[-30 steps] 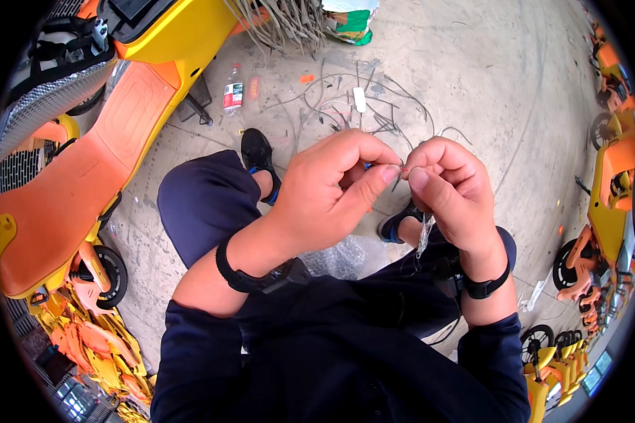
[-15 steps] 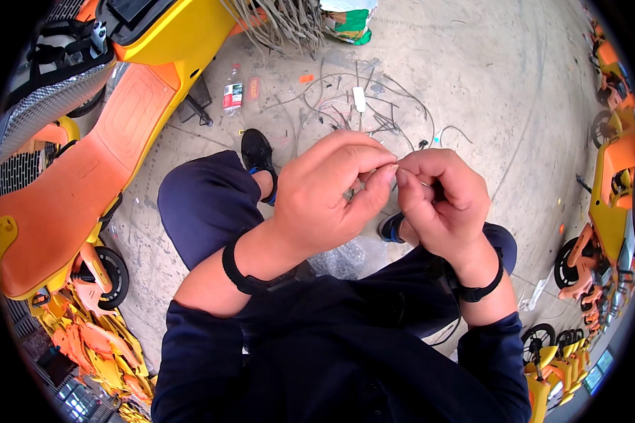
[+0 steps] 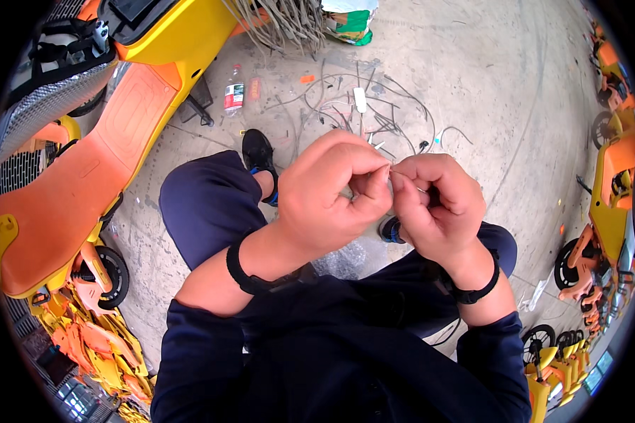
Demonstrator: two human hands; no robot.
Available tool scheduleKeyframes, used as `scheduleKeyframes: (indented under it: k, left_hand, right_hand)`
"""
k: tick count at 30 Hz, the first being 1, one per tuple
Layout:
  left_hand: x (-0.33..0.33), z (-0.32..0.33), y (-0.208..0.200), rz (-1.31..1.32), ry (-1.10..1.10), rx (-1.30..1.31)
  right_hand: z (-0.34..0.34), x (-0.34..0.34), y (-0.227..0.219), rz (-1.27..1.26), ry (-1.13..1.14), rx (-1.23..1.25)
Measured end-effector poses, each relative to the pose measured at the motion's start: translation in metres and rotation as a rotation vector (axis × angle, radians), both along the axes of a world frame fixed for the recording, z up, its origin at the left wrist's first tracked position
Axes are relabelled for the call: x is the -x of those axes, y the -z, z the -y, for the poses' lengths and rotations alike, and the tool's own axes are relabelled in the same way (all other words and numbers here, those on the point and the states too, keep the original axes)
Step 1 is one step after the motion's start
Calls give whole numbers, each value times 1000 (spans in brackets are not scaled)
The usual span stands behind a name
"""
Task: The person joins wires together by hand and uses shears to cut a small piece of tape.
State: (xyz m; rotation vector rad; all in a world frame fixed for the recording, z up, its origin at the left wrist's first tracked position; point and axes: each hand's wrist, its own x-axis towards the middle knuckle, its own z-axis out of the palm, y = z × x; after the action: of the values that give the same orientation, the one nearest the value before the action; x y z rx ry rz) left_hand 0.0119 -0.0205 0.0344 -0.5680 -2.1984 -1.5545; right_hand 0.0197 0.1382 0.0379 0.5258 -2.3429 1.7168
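My left hand (image 3: 335, 187) and my right hand (image 3: 441, 204) meet fingertip to fingertip in front of me, above the floor. Both are closed in a pinch, thumb against forefinger. A thin wire-like strand (image 3: 422, 189) shows as a small glint by the right fingers; most of it is hidden in the grip. On the floor beyond the hands lie tangled loose cables (image 3: 409, 95) and a white oblong piece (image 3: 360, 99). Each wrist wears a black band.
To the left stands a yellow and orange scooter body (image 3: 85, 183). Near it are a clear plastic bottle (image 3: 233, 95) and a grey cable bundle (image 3: 282, 28). A green and white bag (image 3: 349, 27) lies at the back. Bubble wrap (image 3: 342, 259) sits between my legs. More scooters (image 3: 610, 190) line the right.
Both hands have shifted slightly, the right one a little left and down. The fingertips remain pinched close together, and the left fingers are curled a bit tighter.
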Motion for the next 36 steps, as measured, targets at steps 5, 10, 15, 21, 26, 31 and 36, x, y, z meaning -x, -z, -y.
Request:
scheduleKeyframes:
  k: [5, 10, 15, 21, 26, 31, 36]
  left_hand:
    - [-1, 2, 2, 172, 115, -170]
    - [-1, 2, 3, 262, 189, -206]
    - [-4, -6, 10, 313, 104, -402]
    - [-5, -8, 10, 283, 63, -366]
    - [-6, -12, -2, 351, 123, -501]
    - [-1, 2, 2, 572, 224, -404]
    - [4, 12, -3, 580, 221, -87]
  right_hand:
    - [-4, 4, 0, 2, -16, 60]
    - [-3, 4, 0, -83, -11, -12]
    - [0, 4, 3, -126, 0, -26]
    - [-2, 2, 2, -54, -34, 11]
    - [-4, 4, 1, 100, -105, 165]
    - [-8, 7, -4, 282, -49, 313]
    - [-17, 10, -4, 276, -32, 192]
